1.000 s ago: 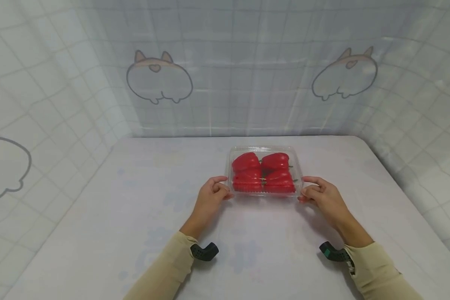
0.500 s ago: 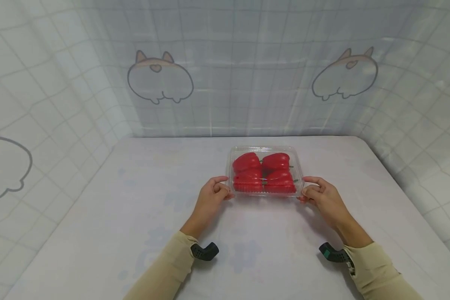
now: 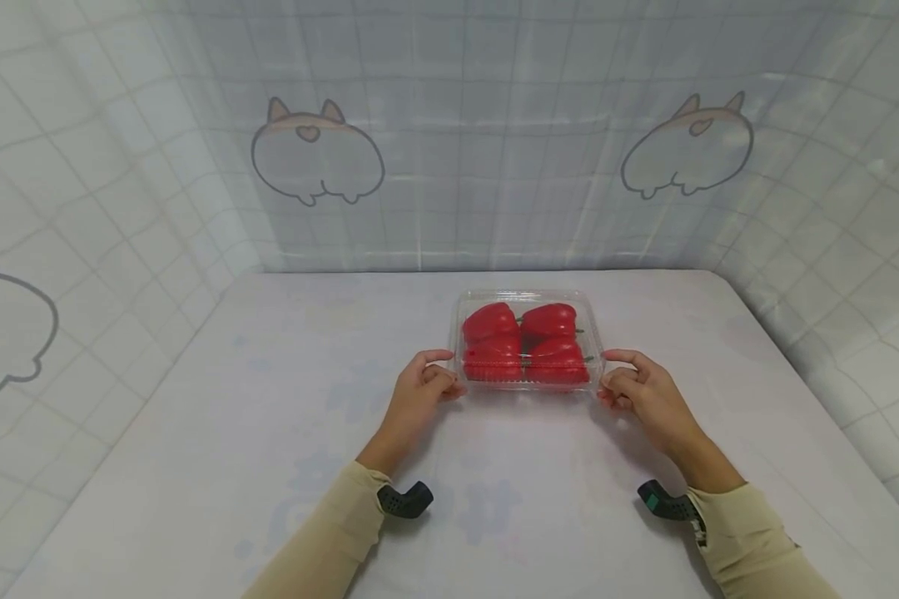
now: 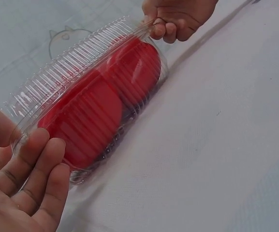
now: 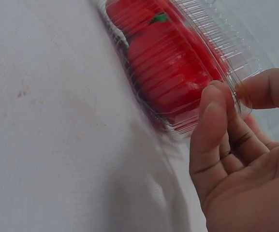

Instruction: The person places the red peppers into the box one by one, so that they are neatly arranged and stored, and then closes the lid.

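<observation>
A clear plastic clamshell box (image 3: pixel 520 294) sits toward the back of the table, a little right of centre. Several red bell peppers (image 3: pixel 550 320) with green stems fill it under the ribbed clear lid (image 4: pixel 57 67). At the box's near left corner, my left hand (image 3: pixel 414 403) pinches the rim. The right hand (image 3: pixel 655 408) does the same at the near right corner. In the right wrist view, the right hand's thumb and index finger (image 5: pixel 265 89) meet at the rim. The left wrist view has the left hand's fingers (image 4: pixel 52 188) beneath the rim's edge.
A pale, faintly patterned cloth covers the table (image 3: pixel 270 466). Behind it rises a grid-patterned curtain (image 3: pixel 494 166) with printed corgi outlines, and similar sheets stand at both sides. A dark camera mount sits on each wrist, the left mount (image 3: pixel 406 501) and the right mount (image 3: pixel 667 502).
</observation>
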{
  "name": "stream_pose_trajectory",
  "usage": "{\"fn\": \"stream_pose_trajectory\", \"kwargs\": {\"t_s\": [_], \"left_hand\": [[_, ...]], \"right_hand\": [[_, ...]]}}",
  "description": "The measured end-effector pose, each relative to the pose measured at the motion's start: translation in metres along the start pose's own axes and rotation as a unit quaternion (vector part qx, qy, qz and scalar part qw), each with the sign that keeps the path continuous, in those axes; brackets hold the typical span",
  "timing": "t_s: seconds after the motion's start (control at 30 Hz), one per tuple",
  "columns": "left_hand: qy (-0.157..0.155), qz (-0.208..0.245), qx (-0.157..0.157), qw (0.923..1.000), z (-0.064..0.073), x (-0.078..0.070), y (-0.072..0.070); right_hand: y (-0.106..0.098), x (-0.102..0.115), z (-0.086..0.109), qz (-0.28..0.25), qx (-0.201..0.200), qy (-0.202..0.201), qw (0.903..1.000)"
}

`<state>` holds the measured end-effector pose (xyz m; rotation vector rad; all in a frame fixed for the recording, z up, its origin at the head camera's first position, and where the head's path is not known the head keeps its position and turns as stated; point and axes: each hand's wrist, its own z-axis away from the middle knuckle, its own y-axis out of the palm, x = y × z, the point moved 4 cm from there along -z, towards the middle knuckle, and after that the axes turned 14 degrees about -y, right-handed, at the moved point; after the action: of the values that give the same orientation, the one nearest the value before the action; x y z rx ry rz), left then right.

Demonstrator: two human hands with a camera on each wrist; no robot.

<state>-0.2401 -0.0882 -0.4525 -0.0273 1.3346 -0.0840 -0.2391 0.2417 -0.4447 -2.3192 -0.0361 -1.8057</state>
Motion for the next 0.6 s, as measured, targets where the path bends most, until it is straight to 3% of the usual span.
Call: {"fn": "stream_pose_trajectory", "kwargs": {"t_s": [0.2,0.6], "left_hand": [[-0.005,0.004,-0.002,1.0000,0.0006,-0.0001,-0.0012],[-0.016,-0.031,-0.028,0.9990,-0.0011,-0.0016,-0.0007]], "right_hand": [[0.0010,-0.0003,-0.0001,-0.004,0.000,0.006,1.0000],[0.0010,0.0023,0.0004,-0.004,-0.010,0.014,0.9998]]}}
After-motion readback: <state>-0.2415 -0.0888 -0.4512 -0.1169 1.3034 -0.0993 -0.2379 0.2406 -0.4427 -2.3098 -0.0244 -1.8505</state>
